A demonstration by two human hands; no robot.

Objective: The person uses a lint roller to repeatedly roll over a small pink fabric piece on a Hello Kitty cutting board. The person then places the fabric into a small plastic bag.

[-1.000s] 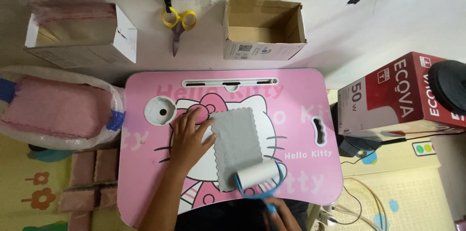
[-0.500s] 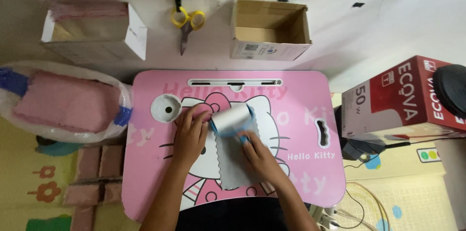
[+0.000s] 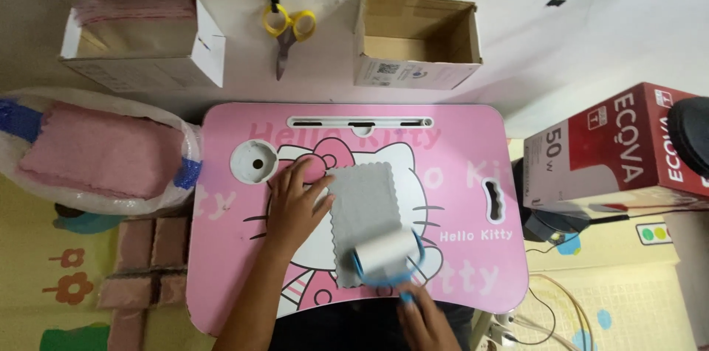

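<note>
While crosswise, roller (image 3: 384, 253) on lengthwise cloth (image 3: 365, 207)

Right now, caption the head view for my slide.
Left hand pins a grey cloth on a pink lap desk; right hand rolls a lint roller.

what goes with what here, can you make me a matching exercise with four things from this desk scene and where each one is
Things:
1. lint roller
2. scissors
3. grey cloth
4. open cardboard box

Places:
a. flat on the pink lap desk, under the left hand
b. on the floor beyond the desk, right of the scissors
c. at the cloth's near end, held by the right hand
d. on the floor between two boxes

Pairs: 1-c, 2-d, 3-a, 4-b
</note>
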